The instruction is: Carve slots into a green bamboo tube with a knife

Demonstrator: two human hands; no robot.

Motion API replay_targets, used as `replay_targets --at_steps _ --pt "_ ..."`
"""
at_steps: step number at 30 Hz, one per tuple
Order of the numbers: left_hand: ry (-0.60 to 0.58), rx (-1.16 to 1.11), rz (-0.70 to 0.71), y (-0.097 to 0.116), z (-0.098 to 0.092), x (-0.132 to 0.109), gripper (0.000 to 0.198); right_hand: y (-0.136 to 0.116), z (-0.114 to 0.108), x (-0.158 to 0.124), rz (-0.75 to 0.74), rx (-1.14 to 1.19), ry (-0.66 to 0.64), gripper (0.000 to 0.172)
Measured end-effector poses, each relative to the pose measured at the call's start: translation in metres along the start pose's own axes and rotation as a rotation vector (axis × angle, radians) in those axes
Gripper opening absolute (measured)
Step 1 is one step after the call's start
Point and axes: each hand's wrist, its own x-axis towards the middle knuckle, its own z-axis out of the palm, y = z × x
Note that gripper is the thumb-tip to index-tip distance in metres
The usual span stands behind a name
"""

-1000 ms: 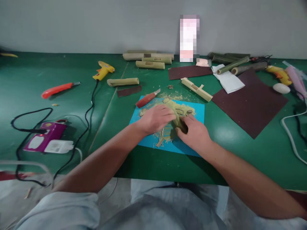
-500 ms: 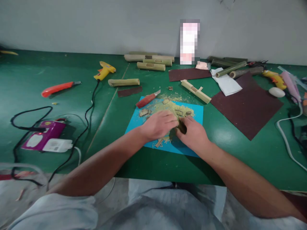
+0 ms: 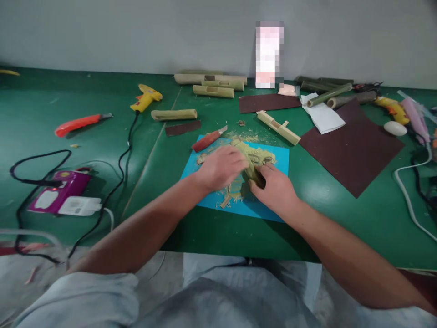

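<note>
A hollow green bamboo tube (image 3: 253,172) lies slantwise over a blue sheet (image 3: 269,210), its dark open end toward me. My right hand (image 3: 277,184) is closed around that near end, thumb below and fingers above. Just left of the tube, my left hand (image 3: 223,167) has its fingers curled together; their tips blur, and whatever they hold is hidden. Pale green bamboo dust (image 3: 264,155) and chips are heaped beyond the hands. A carving knife with a red handle (image 3: 206,141) rests at the sheet's upper left edge.
Cut bamboo tubes (image 3: 213,91) lie along the back, and a notched one (image 3: 278,127) is nearer. Dark brown sandpaper (image 3: 353,150) lies right. At left are a red utility knife (image 3: 78,125), a yellow glue gun (image 3: 146,98) and a purple power strip (image 3: 61,191) with cords.
My left hand has shifted slightly left and up, off the bamboo tube, uncovering more of it. My right hand keeps its hold. The whole view has shifted slightly.
</note>
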Motion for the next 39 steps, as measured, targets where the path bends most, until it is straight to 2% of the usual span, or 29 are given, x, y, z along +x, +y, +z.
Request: replay_targets --at_steps 3,7,10,15,18,23,27,32,35,39 --pt "-0.017 -0.016 0.069 -0.0016 0.0007 0.0 0.031 0.0001 0.0003 0.0003 -0.003 -0.003 -0.021 0.034" --pt "0.051 0.066 0.024 -0.0022 -0.0018 0.0012 0.024 0.0008 0.0008 0.0003 -0.007 -0.003 0.015 0.032" --pt "0.036 0.049 0.113 0.0001 -0.0038 0.0014 0.023 0.0013 0.0009 0.0001 -0.005 0.002 -0.009 0.031" --pt "0.023 0.089 0.025 -0.0006 -0.0044 0.0012 0.024 0.0007 0.0006 0.0004 -0.007 0.005 0.013 0.032" --pt "-0.019 0.052 0.098 -0.0001 -0.0036 0.0012 0.024 0.0001 0.0002 0.0007 -0.005 0.011 -0.016 0.026" --pt "0.066 0.131 0.041 0.0002 -0.0053 0.0035 0.023 0.0004 0.0004 0.001 0.006 0.006 0.01 0.028" --pt "0.024 0.094 0.125 0.0053 -0.0051 0.0036 0.026 0.001 0.0009 0.0007 -0.013 0.008 -0.015 0.022" --pt "0.092 0.122 0.022 -0.0009 -0.0043 0.0006 0.02 0.0014 0.0008 0.0008 -0.008 -0.002 0.013 0.029" --pt "0.062 0.089 0.068 -0.0013 -0.0038 -0.0001 0.021 0.0015 0.0005 0.0013 -0.006 -0.003 -0.015 0.028" --pt "0.104 0.117 0.052 -0.0006 -0.0044 0.0011 0.02 0.0018 0.0006 0.0019 -0.02 -0.003 0.008 0.028"
